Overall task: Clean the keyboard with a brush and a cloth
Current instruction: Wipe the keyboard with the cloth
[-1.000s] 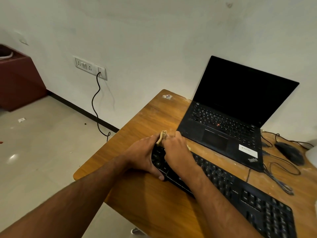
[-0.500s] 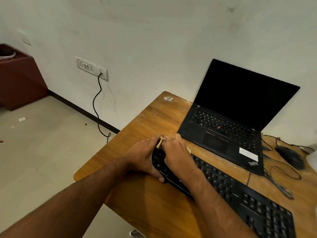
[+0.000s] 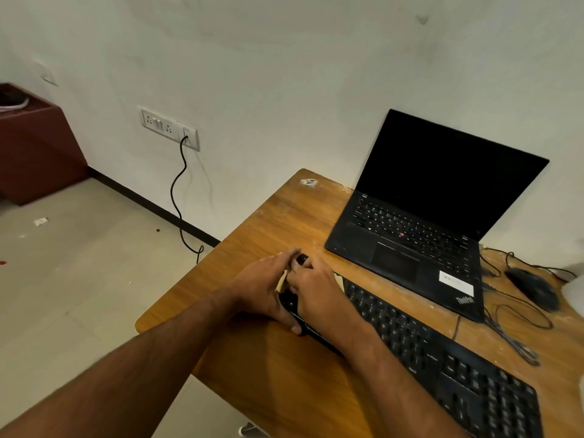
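A long black keyboard (image 3: 442, 361) lies slantwise on the wooden table (image 3: 284, 222). My left hand (image 3: 262, 292) holds its left end, thumb hooked under the near edge. My right hand (image 3: 316, 292) sits on the leftmost keys and grips a pale yellowish cloth (image 3: 281, 281), of which only a strip shows between the hands and a bit at the right of the hand. The left end of the keyboard is mostly hidden by both hands. No brush can be made out.
An open black laptop (image 3: 417, 235) stands behind the keyboard by the wall. A black mouse (image 3: 534, 286) and loose cables (image 3: 512, 324) lie at the right. A wall socket (image 3: 169, 128) with a hanging cable is at the left, above bare floor.
The cloth strip between my hands has dropped lower and my right hand has shifted slightly over the leftmost keys. My left hand stays on the keyboard's end.
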Action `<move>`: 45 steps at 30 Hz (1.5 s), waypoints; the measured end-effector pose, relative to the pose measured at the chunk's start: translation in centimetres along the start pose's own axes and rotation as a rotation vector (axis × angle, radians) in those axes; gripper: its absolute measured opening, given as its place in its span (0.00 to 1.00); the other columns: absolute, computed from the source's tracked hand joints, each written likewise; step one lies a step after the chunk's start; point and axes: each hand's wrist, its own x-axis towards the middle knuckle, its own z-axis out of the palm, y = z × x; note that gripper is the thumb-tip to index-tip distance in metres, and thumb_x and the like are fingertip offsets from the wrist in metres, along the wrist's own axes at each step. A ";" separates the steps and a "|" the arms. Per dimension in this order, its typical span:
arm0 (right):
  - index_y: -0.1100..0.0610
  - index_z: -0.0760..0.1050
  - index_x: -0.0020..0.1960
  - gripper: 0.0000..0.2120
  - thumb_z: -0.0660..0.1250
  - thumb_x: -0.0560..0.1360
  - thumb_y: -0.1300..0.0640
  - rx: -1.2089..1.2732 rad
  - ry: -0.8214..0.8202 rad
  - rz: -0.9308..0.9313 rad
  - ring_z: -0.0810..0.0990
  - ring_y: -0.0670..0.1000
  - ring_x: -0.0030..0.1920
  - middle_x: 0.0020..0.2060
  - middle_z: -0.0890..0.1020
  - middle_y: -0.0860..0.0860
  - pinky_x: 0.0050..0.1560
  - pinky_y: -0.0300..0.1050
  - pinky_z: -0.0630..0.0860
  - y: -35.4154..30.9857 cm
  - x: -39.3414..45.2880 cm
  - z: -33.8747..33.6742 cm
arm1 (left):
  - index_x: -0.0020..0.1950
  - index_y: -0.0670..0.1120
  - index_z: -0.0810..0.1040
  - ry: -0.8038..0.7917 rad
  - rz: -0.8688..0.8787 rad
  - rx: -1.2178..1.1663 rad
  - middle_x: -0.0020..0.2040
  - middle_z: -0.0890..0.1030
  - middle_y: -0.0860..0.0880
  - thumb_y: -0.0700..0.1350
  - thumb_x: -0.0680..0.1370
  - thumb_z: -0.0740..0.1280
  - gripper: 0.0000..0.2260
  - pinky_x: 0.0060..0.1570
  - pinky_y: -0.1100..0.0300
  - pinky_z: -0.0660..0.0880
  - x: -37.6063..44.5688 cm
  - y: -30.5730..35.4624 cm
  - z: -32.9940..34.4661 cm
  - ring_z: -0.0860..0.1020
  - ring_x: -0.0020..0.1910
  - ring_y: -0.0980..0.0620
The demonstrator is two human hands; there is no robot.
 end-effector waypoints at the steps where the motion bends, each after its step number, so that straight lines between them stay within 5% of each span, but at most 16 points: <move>1: 0.51 0.80 0.51 0.06 0.70 0.75 0.59 0.002 -0.032 -0.004 0.67 0.48 0.52 0.49 0.72 0.48 0.55 0.47 0.74 0.1 -0.2 0.5 | 0.85 0.53 0.43 0.004 0.006 0.003 0.83 0.60 0.52 0.70 0.56 0.82 0.70 0.79 0.47 0.61 0.0 -0.2 0.0 0.60 0.81 0.48; 4: 0.48 0.81 0.54 0.12 0.75 0.72 0.56 0.030 -0.102 -0.057 0.69 0.47 0.50 0.49 0.70 0.47 0.49 0.41 0.71 0.3 -1.2 0.2 | 0.85 0.50 0.45 0.030 0.036 0.020 0.82 0.64 0.50 0.72 0.56 0.80 0.69 0.78 0.49 0.64 0.0 -0.5 0.1 0.64 0.79 0.49; 9: 0.49 0.83 0.56 0.13 0.70 0.76 0.63 0.108 -0.285 -0.132 0.73 0.42 0.50 0.51 0.74 0.43 0.44 0.35 0.71 0.7 -1.9 -3.9 | 0.85 0.50 0.47 0.048 0.050 0.012 0.80 0.66 0.50 0.64 0.58 0.85 0.67 0.77 0.53 0.63 0.2 -0.4 0.2 0.66 0.77 0.50; 13: 0.44 0.82 0.58 0.15 0.69 0.77 0.61 0.126 -0.092 -0.128 0.74 0.44 0.54 0.55 0.77 0.45 0.53 0.42 0.76 1.0 -0.3 -3.6 | 0.85 0.53 0.44 0.032 0.039 0.014 0.82 0.63 0.52 0.66 0.58 0.84 0.68 0.78 0.51 0.62 0.1 -0.4 0.1 0.63 0.80 0.49; 16: 0.50 0.82 0.57 0.11 0.67 0.79 0.60 0.058 -0.127 -0.228 0.73 0.46 0.57 0.57 0.79 0.50 0.58 0.49 0.75 1.0 -1.0 -1.2 | 0.85 0.50 0.45 0.040 0.062 0.025 0.82 0.64 0.50 0.64 0.59 0.85 0.67 0.78 0.50 0.63 0.1 -0.4 0.1 0.64 0.79 0.49; 23: 0.46 0.81 0.62 0.13 0.68 0.79 0.56 -0.021 -0.240 -0.235 0.74 0.43 0.52 0.55 0.75 0.44 0.52 0.38 0.76 1.9 -2.9 -3.2 | 0.85 0.48 0.47 0.052 0.076 0.034 0.81 0.65 0.49 0.61 0.62 0.85 0.64 0.78 0.54 0.61 0.3 -0.5 0.2 0.64 0.79 0.50; 26: 0.45 0.82 0.60 0.15 0.69 0.77 0.60 0.018 -0.318 -0.156 0.76 0.42 0.52 0.53 0.79 0.41 0.51 0.39 0.76 2.6 -2.5 -5.2 | 0.85 0.51 0.46 0.045 0.053 0.017 0.81 0.64 0.51 0.64 0.59 0.84 0.66 0.79 0.50 0.61 0.3 -0.3 0.1 0.63 0.79 0.51; 29: 0.45 0.82 0.61 0.16 0.70 0.76 0.61 0.123 -0.118 -0.146 0.77 0.41 0.52 0.53 0.82 0.41 0.53 0.40 0.77 2.3 -1.9 -4.7 | 0.85 0.53 0.45 0.026 0.038 0.001 0.82 0.63 0.51 0.69 0.57 0.82 0.68 0.79 0.46 0.62 0.3 -0.4 0.1 0.62 0.80 0.50; 33: 0.47 0.78 0.63 0.12 0.65 0.80 0.53 -0.008 -0.137 -0.209 0.65 0.46 0.70 0.67 0.76 0.41 0.71 0.52 0.64 1.9 -2.4 -1.5 | 0.85 0.50 0.37 0.008 0.096 0.049 0.85 0.56 0.49 0.82 0.54 0.70 0.73 0.81 0.46 0.57 0.3 -0.4 0.2 0.56 0.83 0.48; 38: 0.49 0.77 0.66 0.15 0.66 0.80 0.57 -0.137 -0.081 -0.222 0.68 0.51 0.65 0.74 0.71 0.47 0.61 0.47 0.67 2.3 -3.0 -1.3 | 0.85 0.43 0.41 0.023 0.238 0.176 0.86 0.49 0.46 0.87 0.58 0.59 0.71 0.82 0.43 0.52 0.6 -0.6 0.5 0.50 0.84 0.47; 42: 0.51 0.81 0.60 0.11 0.67 0.79 0.58 -0.179 -0.059 -0.238 0.66 0.48 0.49 0.62 0.79 0.47 0.54 0.44 0.70 1.6 -2.5 -1.3 | 0.85 0.46 0.42 -0.060 0.222 0.102 0.86 0.50 0.48 0.80 0.56 0.72 0.71 0.82 0.44 0.47 1.2 0.5 -0.2 0.48 0.84 0.50; 45: 0.52 0.81 0.58 0.09 0.67 0.80 0.56 -0.164 -0.068 -0.239 0.65 0.48 0.46 0.59 0.80 0.46 0.51 0.45 0.72 1.8 -2.6 -1.4 | 0.83 0.46 0.52 0.005 0.214 0.037 0.80 0.64 0.50 0.65 0.59 0.84 0.63 0.78 0.54 0.61 1.4 0.9 -0.4 0.64 0.76 0.55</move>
